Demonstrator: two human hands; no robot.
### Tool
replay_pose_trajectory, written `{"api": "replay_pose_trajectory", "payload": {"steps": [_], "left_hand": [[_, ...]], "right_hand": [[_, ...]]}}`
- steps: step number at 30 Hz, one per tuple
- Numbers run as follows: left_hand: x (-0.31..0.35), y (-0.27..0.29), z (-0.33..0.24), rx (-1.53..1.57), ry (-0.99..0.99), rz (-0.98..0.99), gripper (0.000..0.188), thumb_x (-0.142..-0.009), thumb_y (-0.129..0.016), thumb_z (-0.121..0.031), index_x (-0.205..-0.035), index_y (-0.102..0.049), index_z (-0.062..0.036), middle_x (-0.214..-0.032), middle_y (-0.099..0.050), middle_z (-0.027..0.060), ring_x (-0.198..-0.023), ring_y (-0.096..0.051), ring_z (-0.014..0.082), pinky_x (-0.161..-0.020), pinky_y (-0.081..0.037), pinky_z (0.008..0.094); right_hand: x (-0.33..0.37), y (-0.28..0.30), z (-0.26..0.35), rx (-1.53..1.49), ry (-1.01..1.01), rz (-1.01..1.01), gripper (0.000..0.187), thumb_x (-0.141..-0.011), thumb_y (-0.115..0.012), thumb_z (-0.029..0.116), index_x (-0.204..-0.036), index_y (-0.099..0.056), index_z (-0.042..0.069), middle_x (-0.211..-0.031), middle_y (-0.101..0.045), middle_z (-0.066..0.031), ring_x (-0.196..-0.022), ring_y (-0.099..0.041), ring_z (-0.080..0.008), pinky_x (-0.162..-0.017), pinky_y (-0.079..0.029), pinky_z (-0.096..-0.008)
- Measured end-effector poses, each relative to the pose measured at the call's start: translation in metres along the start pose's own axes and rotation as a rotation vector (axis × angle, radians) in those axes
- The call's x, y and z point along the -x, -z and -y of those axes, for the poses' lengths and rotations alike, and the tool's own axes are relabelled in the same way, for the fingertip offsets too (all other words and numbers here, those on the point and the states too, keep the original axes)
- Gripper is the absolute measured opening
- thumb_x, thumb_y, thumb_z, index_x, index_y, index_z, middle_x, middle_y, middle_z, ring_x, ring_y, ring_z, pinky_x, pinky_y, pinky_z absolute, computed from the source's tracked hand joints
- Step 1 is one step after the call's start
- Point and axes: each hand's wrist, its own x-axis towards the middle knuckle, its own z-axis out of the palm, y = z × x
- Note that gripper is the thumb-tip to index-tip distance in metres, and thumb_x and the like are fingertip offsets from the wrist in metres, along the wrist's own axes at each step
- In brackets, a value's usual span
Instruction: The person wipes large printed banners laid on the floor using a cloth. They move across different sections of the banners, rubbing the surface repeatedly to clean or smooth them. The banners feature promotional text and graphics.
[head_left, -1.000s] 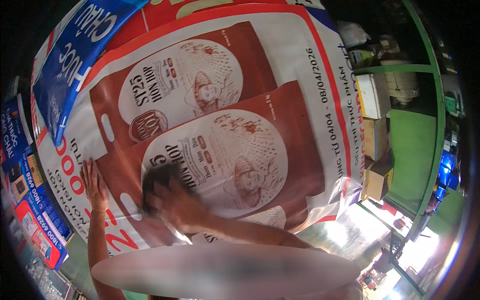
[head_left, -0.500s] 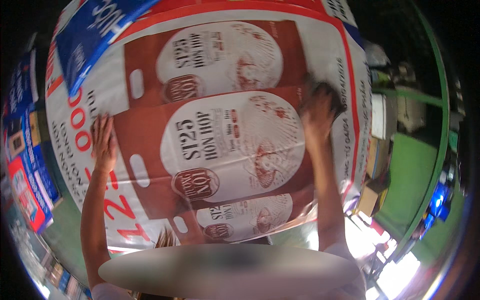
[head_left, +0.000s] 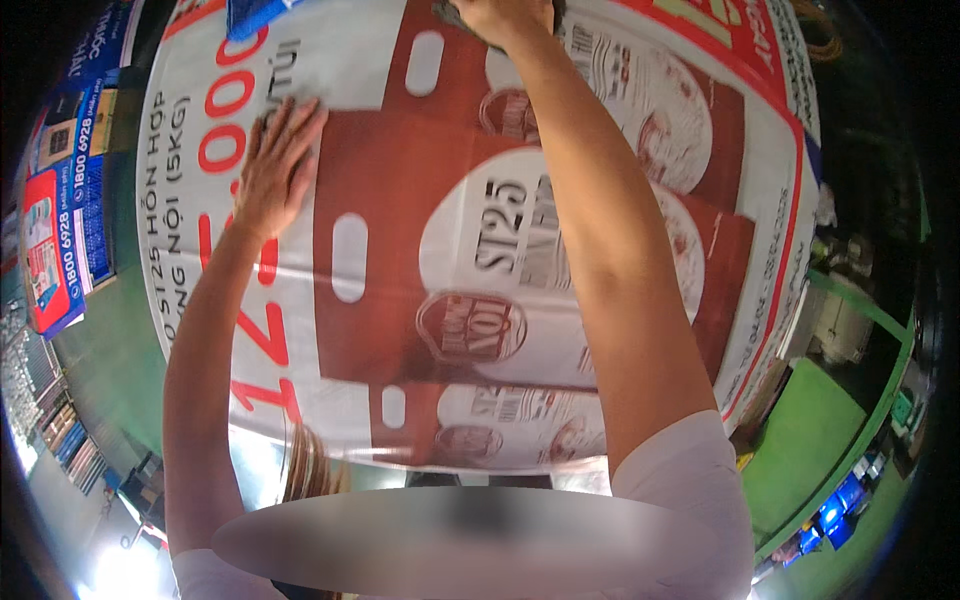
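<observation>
A large printed banner (head_left: 360,410), white with a red border and brown bag pictures, spreads in front of me. My left hand (head_left: 280,170) lies flat on its left part, beside the large red figures, fingers stretched out and holding nothing. At the top edge, my right hand (head_left: 507,18) presses on the banner, with a dark, crumpled cloth (head_left: 556,14) under it. Only a little of this cloth shows around the hand, and the picture's edge cuts off part of the fingers. My right forearm crosses in front of the bag pictures.
A blue sheet (head_left: 255,16) overlaps the banner at the upper left. Blue and red printed boards (head_left: 55,250) stand on the left. To the right are a green panel (head_left: 808,430) and a green metal frame (head_left: 868,420) with goods behind it.
My right hand has moved from the banner's right side up and left to the top edge, with the dark cloth. The view has shifted; my left hand still lies flat beside the red figures.
</observation>
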Motion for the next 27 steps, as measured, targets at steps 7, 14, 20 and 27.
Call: {"api": "replay_pose_trajectory", "payload": {"steps": [7,14,20,27], "left_hand": [[0.002,-0.015,0.011,-0.062,-0.050,-0.064,0.050,-0.102,-0.027,-0.035,-0.151,-0.027,-0.0261,-0.156,-0.025,-0.0031,-0.146,-0.019,0.0220,-0.118,-0.013,0.0491],[-0.002,-0.024,0.022,0.008,-0.063,-0.068,0.051,-0.102,-0.022,-0.040,-0.151,-0.025,-0.0273,-0.157,-0.023,-0.0012,-0.147,-0.017,0.0224,-0.117,-0.012,0.0513],[-0.006,-0.034,0.034,-0.049,-0.112,-0.106,0.053,-0.101,-0.018,-0.043,-0.152,-0.023,-0.0279,-0.157,-0.023,-0.0015,-0.147,-0.016,0.0223,-0.117,-0.012,0.0520],[-0.009,-0.035,0.044,0.061,-0.144,-0.063,0.056,-0.100,-0.017,-0.050,-0.152,-0.023,-0.0300,-0.157,-0.023,-0.0013,-0.146,-0.016,0.0257,-0.116,-0.012,0.0567]], "right_hand": [[0.241,0.185,0.195,-0.608,0.377,0.579,0.046,-0.077,-0.058,0.029,-0.115,-0.060,0.003,-0.131,-0.049,-0.0211,-0.128,-0.039,-0.0397,-0.108,-0.021,-0.0641],[0.343,0.243,-0.061,0.190,-0.356,0.136,0.056,-0.095,-0.043,0.043,-0.137,-0.047,0.007,-0.145,-0.043,-0.0138,-0.134,-0.038,-0.0311,-0.112,-0.028,-0.0438],[0.373,0.251,-0.073,0.342,-0.996,0.338,0.062,-0.097,-0.034,0.051,-0.142,-0.041,0.008,-0.145,-0.042,-0.0150,-0.135,-0.038,-0.0276,-0.112,-0.029,-0.0406],[0.413,0.201,0.313,-0.347,0.001,0.525,0.053,-0.089,-0.049,0.037,-0.140,-0.047,0.021,-0.150,-0.037,-0.0042,-0.143,-0.026,-0.0263,-0.118,-0.016,-0.0499]]}}
